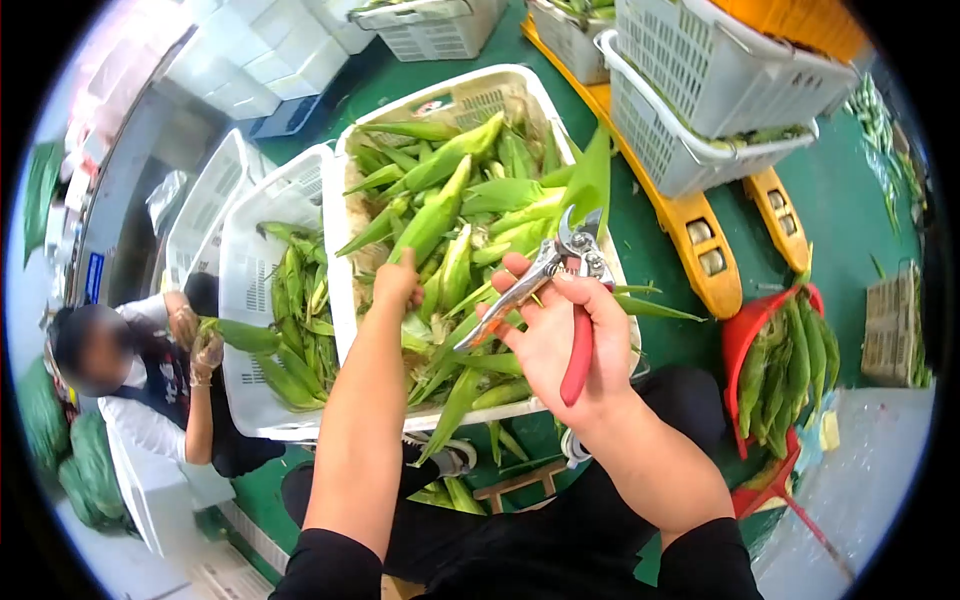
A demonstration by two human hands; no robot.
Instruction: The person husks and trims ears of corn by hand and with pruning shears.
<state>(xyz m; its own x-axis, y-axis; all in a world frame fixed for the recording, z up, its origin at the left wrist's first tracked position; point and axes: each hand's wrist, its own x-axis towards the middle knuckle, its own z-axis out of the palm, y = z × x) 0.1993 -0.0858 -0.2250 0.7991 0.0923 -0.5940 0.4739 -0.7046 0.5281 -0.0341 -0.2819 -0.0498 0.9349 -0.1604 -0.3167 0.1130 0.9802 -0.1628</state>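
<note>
My left hand (398, 284) is closed around the lower end of a green ear of corn in its husk (432, 215). That ear lies on the heap in a large white crate (342, 180), among several other husked ears and loose leaves. Over the crate's near right side, my right hand (565, 345) is turned palm up and holds pruning shears (577, 365) with red grips. The thumb rests against the shears, whose metal jaws point away from me and stand apart.
A second white crate (245, 215) of corn adjoins on the left, where a person (150, 380) handles an ear. Stacked crates (700, 80) stand by a yellow pallet jack (712, 265). At right, a red basket (735, 340) holds corn. A small wooden stool (520, 485) sits below.
</note>
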